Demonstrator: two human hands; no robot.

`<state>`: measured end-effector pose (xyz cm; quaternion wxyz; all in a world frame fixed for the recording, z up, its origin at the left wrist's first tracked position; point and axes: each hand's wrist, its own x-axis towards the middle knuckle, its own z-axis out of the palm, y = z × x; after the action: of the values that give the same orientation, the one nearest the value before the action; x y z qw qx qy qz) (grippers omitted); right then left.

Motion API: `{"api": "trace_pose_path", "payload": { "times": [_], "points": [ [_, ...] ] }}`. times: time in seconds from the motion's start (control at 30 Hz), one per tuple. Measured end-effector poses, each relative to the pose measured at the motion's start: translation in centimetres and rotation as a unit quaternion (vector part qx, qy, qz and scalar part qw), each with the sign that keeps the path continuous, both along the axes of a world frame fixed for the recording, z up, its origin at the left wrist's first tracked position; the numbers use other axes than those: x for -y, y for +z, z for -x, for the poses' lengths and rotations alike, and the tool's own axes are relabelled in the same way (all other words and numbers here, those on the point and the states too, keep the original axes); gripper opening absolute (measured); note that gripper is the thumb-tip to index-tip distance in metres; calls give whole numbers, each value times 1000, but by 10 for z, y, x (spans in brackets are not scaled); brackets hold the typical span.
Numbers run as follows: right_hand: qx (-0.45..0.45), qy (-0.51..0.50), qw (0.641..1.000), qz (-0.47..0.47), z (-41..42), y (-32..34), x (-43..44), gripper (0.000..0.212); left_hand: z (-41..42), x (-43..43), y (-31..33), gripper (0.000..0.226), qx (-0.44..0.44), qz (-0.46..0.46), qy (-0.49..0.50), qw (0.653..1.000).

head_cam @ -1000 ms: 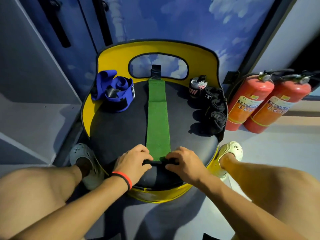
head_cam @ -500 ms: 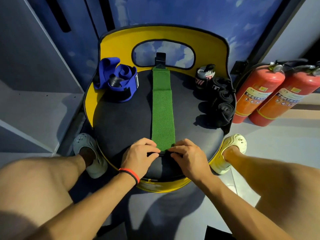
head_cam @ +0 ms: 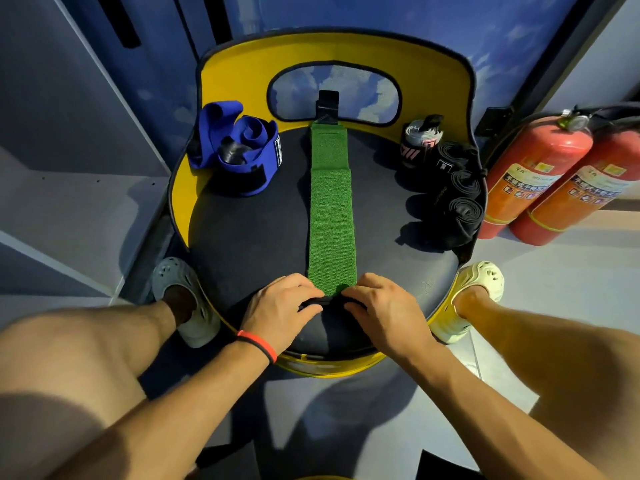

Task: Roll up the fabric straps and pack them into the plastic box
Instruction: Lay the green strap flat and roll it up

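The near end of the green strap (head_cam: 330, 209) lay right under both hands. The left hand (head_cam: 277, 311) and the right hand (head_cam: 384, 311) sat side by side, fingers curled, pinching that dark end between them. From the fingertips the strap ran straight away across the seat (head_cam: 249, 244).

A second ago the hands were at this same end. Their fingertips had since come closer together and hid more of the dark end. The green part looked as long as before.

The strap was flat, green and rough, with a black tab at its far end. Beyond the left hand lay a loose blue strap (head_cam: 239, 150). Beyond the right hand stood black rolled straps (head_cam: 457, 199) in a row.
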<state>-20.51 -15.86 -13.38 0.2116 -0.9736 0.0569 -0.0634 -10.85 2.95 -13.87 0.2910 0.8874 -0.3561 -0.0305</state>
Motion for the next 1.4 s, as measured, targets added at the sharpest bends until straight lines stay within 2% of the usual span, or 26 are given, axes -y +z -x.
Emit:
{"api": "trace_pose_path", "payload": {
  "times": [0.1,0.23,0.33,0.53,0.77,0.87,1.0,1.1,1.17,1.3,1.33,1.4],
  "points": [
    [-6,-8,1000,-8,0,3,-2,20,-1,0,0,22,0,18,11,1000],
    [-2,-18,1000,1,4,2,-5,16,-3,2,1,14,-89,69,60,992],
    [13,-22,999,-33,6,-3,-7,19,-6,3,0,13,-134,96,82,983],
    [44,-51,992,-106,-3,-11,1,21,-13,5,4,15,-184,96,111,972],
    [54,-71,988,-129,-14,-13,2,19,-21,12,10,14,-276,76,163,944],
    [73,-40,992,-99,-15,-15,2,21,-25,16,10,17,-306,81,182,931],
    [109,7,994,29,-11,-19,4,21,-27,19,10,18,-342,127,201,909],
    [112,23,992,45,-7,-21,4,25,-25,20,8,15,-316,131,215,915],
    [106,11,994,35,-8,-22,7,24,-23,20,7,12,-263,121,197,937],
    [105,-7,994,37,-15,-22,8,20,-20,16,2,5,-32,60,99,993],
    [107,-7,994,39,-16,-22,7,19,-18,16,1,3,22,34,75,996],
    [107,-10,993,42,-17,-21,7,18,-17,15,0,7,74,-1,43,996]
  ]
}}
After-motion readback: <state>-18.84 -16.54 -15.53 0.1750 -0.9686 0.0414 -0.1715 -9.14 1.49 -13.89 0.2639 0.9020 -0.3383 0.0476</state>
